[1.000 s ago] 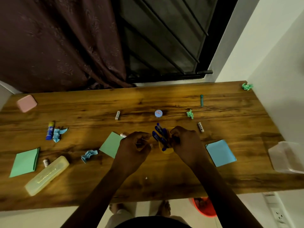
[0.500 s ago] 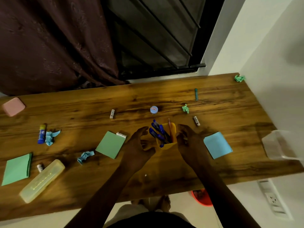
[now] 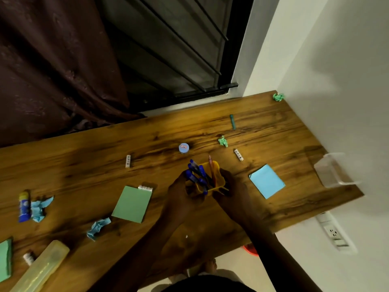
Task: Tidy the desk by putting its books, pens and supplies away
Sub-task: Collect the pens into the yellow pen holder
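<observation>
- Pens (image 3: 196, 171), blue and bunched, stand in a yellow cup (image 3: 214, 180) at mid-desk beside one pencil (image 3: 211, 168). I count at least four pens; they overlap too much for a firmer number.
- My view has the left hand (image 3: 185, 196) curled round the cup's left side and the right hand (image 3: 232, 191) curled round its right. The fingertips are hidden behind the cup wall. I cannot tell whether the cup's base touches the desk (image 3: 84, 165).
- Cut off by the frame: a cropped pad (image 3: 5, 260), green, at the left edge, and a yellow case (image 3: 40, 268) at the bottom-left corner. A clear box (image 3: 332, 170) at the desk's right end is blurred.
- Open wood lies between the cup and the near edge, and across the far left toward the curtain (image 3: 52, 70). The desk's right end meets the wall (image 3: 336, 81).
- Counted on the desk:
  - three pads, the cropped one included: a green pad (image 3: 132, 204) left of the hands and a blue pad (image 3: 267, 181) right of them
  - four white sticks (image 3: 128, 161)
  - two blue wads (image 3: 97, 227)
  - two green wads (image 3: 223, 141)
  - one glue stick (image 3: 23, 206), just beside a blue wad
  - one blue-lidded jar (image 3: 183, 148)
  - one teal tube (image 3: 232, 121)
</observation>
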A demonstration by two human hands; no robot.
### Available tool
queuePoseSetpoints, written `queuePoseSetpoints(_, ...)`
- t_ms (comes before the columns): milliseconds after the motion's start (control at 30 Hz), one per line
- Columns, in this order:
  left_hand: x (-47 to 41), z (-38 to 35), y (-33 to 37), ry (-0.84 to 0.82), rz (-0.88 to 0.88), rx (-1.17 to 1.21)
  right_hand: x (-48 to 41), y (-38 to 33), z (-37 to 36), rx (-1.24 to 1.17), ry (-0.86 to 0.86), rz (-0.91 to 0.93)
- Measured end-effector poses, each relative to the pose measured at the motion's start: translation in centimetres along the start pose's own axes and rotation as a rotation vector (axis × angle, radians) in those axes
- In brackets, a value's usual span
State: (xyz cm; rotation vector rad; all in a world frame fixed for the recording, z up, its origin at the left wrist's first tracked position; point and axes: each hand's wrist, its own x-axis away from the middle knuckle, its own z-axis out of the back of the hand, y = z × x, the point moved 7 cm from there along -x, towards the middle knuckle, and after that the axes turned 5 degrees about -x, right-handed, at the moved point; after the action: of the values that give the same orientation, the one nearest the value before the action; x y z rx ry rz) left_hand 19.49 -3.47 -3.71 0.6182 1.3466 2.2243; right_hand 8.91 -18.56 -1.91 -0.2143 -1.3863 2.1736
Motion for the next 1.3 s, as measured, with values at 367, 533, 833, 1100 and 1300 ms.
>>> queuePoseSetpoints(367,-7.3,-2.6,7.8,-0.024,-0.151,-0.011,-4.6,-1.9,7.8,-0.234,0.207,0.065)
queuePoseSetpoints(533,-12.7,-6.8,13.3,-0.022,-0.181,0.027,-9.7,-0.5,14.1,-0.242,0.306,0.025)
queuePoseSetpoints(833,-25.2,-14.8,17.8,-0.007,-0.189,-0.029,-21.1,3.1,23.7,-0.234,0.324,0.022)
queuePoseSetpoints(1100,-35.0,-19.7,18.3,0.033,-0.147,-0.071,-30.3,6.0,27.8,-0.17,0.322,-0.017)
queuePoseSetpoints(1300,-39.3,-21.7,17.5,0.008,-0.099,-0.071,-34.7,8.0,28.8,-0.121,0.274,-0.025)
